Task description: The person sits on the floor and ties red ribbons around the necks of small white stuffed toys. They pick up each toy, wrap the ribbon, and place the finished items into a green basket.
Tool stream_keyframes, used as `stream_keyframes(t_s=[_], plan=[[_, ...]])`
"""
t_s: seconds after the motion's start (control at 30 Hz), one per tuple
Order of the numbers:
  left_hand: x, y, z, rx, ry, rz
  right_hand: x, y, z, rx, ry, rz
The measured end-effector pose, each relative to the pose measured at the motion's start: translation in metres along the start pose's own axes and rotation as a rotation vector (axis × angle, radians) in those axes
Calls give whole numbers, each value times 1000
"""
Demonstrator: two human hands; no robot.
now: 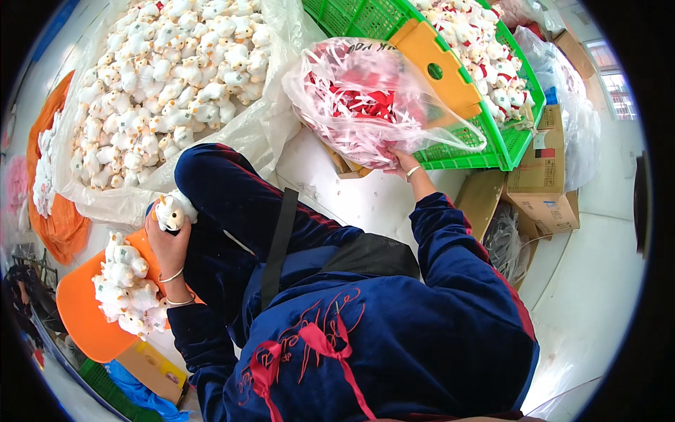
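From where I stand, the seated person's left hand point(169, 243) is wrapped around a white plush toy point(174, 209), held up just beside the left knee, its orange-trimmed head turned upward. The right hand point(406, 165) reaches forward to the near edge of a clear plastic bag point(358, 144) full of red ribbons point(369, 104) and white strips. Its fingers are partly lost against the plastic, so I can't tell whether they pinch the bag or only rest at it.

By the left forearm, an orange seat point(81, 309) carries a small pile of similar toys point(130, 288), bunched together. Ahead and to the left, a great heap of white toys point(169, 91) lies on a spread plastic sheet point(214, 144). Ahead and to the right, a green crate point(517, 144) holds more white toys point(500, 81), these with red about them. A cardboard box point(538, 172) stands beside the crate, on the pale floor point(590, 281).
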State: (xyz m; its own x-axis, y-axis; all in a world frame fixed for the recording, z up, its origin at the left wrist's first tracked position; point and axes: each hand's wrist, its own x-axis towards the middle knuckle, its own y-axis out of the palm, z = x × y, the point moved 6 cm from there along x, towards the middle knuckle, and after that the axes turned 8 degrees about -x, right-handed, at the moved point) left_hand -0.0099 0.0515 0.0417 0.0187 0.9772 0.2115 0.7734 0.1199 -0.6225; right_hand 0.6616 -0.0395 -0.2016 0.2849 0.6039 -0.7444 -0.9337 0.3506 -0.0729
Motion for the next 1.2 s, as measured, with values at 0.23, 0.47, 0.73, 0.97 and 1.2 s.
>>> stream_keyframes(t_s=[0.23,0.47,0.73,0.97,1.2], plan=[[-7,-5,-6,51,54,-8,-140,33,109,-1118,316,164],[-12,-12,-11,-229,56,-41,-128,147,234,-1134,-754,-42],[-39,-20,-2,-146,19,-138,-9,147,195,-1215,-727,-343],[-39,-19,12,-127,11,-135,-57,107,230,-784,-687,-227],[-38,-25,12,-504,24,-235,-135,117,298,-442,-1035,-238]])
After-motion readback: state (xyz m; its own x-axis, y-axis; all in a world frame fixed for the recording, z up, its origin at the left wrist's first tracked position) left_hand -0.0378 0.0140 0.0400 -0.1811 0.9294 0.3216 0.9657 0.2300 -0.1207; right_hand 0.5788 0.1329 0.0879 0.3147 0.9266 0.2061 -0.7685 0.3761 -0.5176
